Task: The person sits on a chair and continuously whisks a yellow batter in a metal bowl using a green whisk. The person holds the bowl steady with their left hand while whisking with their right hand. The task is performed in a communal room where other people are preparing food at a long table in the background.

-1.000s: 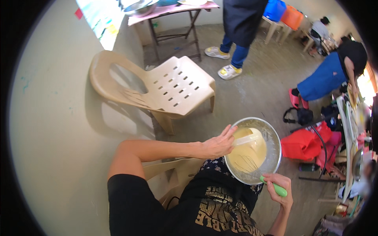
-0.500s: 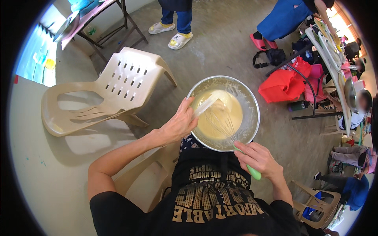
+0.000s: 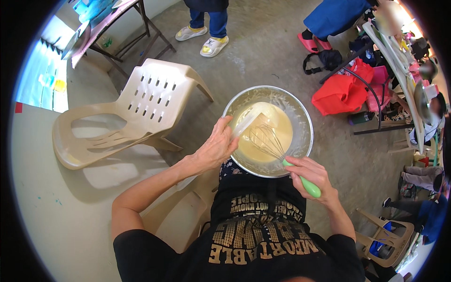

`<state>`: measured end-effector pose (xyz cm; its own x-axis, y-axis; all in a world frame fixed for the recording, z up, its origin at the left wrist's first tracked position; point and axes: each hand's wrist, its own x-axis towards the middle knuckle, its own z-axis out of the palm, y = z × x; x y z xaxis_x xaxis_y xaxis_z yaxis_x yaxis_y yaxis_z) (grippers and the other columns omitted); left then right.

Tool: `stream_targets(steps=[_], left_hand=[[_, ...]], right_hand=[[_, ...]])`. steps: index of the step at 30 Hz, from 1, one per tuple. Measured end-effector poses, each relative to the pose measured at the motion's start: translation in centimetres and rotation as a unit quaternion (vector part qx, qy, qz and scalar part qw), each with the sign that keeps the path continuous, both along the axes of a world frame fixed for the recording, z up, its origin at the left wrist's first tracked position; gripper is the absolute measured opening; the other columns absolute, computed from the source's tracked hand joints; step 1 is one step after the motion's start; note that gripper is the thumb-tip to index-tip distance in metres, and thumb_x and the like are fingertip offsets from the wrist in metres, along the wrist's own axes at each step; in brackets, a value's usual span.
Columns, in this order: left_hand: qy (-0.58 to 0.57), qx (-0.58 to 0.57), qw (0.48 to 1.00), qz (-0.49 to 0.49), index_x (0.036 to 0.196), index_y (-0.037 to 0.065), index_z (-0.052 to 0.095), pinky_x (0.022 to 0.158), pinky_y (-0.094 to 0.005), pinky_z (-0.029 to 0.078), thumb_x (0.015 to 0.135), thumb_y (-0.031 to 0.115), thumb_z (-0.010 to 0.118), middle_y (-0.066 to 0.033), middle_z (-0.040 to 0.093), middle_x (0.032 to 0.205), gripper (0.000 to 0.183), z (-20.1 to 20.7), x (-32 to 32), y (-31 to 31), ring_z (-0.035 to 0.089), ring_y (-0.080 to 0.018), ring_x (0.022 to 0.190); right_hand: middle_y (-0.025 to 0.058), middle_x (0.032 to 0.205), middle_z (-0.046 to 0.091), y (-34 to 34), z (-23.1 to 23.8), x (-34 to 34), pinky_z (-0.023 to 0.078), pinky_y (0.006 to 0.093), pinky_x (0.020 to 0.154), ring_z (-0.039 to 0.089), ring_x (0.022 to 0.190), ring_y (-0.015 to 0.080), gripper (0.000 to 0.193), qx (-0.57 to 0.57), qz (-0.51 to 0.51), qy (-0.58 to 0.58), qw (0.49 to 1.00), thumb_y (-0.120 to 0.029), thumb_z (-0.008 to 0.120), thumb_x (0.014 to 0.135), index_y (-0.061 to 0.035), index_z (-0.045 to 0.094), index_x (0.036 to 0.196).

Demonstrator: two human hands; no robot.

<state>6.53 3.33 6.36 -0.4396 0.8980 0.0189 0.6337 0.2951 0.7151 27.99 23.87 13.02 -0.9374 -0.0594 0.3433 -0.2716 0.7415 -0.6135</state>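
A metal mixing bowl (image 3: 307, 136) sits at my lap, holding smooth pale-yellow batter (image 3: 282, 117). My right hand (image 3: 314, 177) grips the green handle of a wire whisk (image 3: 268, 143), its wires down in the batter. At the bowl's left rim, my left hand (image 3: 217, 143) is closed around a pale, translucent plastic piece (image 3: 245, 123) with a long straight edge. That piece reaches in over the batter; its exact kind is unclear. Whether these fingers also press on the rim is hidden.
A beige plastic chair (image 3: 150, 94) stands to the left, by the wall. On the right, a red bag (image 3: 343, 91) lies near a cluttered table (image 3: 394, 70). One person's shoes (image 3: 213, 47) are ahead; other people stand on the right.
The whisk has shifted in the batter, and its handle now lies further right with my right hand. My left hand keeps hold of the plastic piece. The view has moved slightly.
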Motion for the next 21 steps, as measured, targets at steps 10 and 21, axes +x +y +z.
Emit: stream_targets(steps=[10, 21], left_hand=[[0.042, 0.046, 0.998, -0.005, 0.092, -0.010, 0.046, 0.100, -0.0467, 0.039, 0.090, 0.011, 0.052, -0.0319, 0.036, 0.125, 0.022, -1.1, 0.2, 0.5, 0.043, -0.0457, 0.116], [0.032, 0.077, 0.996, 0.028, 0.121, -0.004, 0.039, 0.095, -0.0444, 0.044, 0.089, 0.014, 0.058, -0.0326, 0.017, 0.141, 0.041, -1.4, 0.1, -0.1, 0.037, -0.0519, 0.122]], right_hand=[[0.0190, 0.104, 0.065, -0.4, 0.1, -0.7, 0.052, 0.0353, 0.066, 0.063, 0.073, 0.0292, 0.023, 0.067, 0.017, 0.003, 0.998, 0.005, 0.066, 0.070, 0.0036, 0.065, 0.093], [0.0141, 0.096, 0.070, 2.1, 0.8, 0.2, 0.055, 0.0327, 0.071, 0.068, 0.076, 0.0253, 0.014, -0.079, 0.076, -0.065, 0.992, -0.004, 0.066, 0.076, -0.0010, 0.069, 0.090]])
